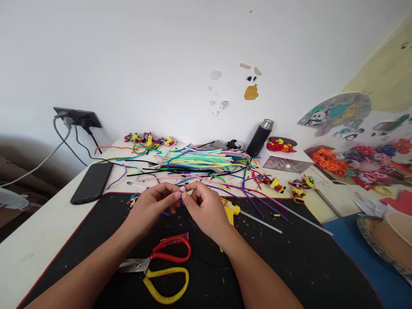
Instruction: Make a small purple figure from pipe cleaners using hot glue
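Note:
My left hand (157,204) and my right hand (204,207) meet fingertip to fingertip above the black mat (277,257). Between them they pinch a small purple pipe-cleaner piece (181,200), topped by a pale pink-lilac round bit (182,189). The fingers cover much of it. Below my hands lie scissors (165,269) with one red and one yellow handle. A yellow glue gun (231,210) is partly hidden behind my right hand, with a clear glue stick (260,222) at its back. Beside my left hand sits a small colourful figure (133,199).
Loose pipe cleaners (199,159) in many colours are heaped along the back. A black phone (92,183) lies at left, below a power socket (77,116) with cables. A black flask (260,138), a white box (286,161) and several pipe-cleaner figures (298,191) stand at right.

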`<action>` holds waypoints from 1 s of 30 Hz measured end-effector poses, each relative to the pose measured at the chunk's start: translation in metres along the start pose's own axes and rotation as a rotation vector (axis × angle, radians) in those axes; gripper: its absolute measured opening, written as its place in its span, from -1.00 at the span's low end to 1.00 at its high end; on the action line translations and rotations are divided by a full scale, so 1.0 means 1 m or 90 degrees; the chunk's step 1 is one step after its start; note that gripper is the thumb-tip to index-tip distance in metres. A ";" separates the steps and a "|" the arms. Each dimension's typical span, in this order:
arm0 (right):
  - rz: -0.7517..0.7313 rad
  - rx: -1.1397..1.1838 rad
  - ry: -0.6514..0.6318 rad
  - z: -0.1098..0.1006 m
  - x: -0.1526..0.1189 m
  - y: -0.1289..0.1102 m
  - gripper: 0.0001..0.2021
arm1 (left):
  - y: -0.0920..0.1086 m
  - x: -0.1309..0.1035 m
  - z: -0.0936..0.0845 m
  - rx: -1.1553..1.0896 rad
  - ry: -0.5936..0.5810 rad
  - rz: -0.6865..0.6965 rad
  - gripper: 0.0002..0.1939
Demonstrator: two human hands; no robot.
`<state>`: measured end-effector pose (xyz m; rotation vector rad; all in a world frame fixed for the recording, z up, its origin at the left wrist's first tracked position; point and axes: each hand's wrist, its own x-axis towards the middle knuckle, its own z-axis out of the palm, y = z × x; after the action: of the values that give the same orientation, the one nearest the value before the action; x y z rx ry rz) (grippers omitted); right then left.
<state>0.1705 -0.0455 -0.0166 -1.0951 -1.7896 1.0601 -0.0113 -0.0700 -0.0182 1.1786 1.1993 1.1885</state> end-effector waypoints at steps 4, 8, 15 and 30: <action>0.029 0.037 -0.034 -0.001 0.000 0.001 -0.82 | 0.001 0.000 0.001 0.027 0.021 0.002 -0.65; 0.070 0.132 -0.090 -0.002 0.001 0.001 -0.72 | 0.002 0.001 0.000 0.028 0.044 0.005 -0.67; 0.102 0.259 -0.106 -0.004 0.005 0.001 -0.63 | 0.004 0.000 -0.001 0.041 0.055 0.027 -0.69; 0.133 0.283 -0.128 -0.005 0.007 0.001 -0.66 | 0.000 -0.002 -0.002 0.066 0.043 0.036 -0.71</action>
<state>0.1733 -0.0376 -0.0145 -0.9334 -1.5012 1.6513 -0.0134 -0.0717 -0.0184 1.2649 1.2980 1.2290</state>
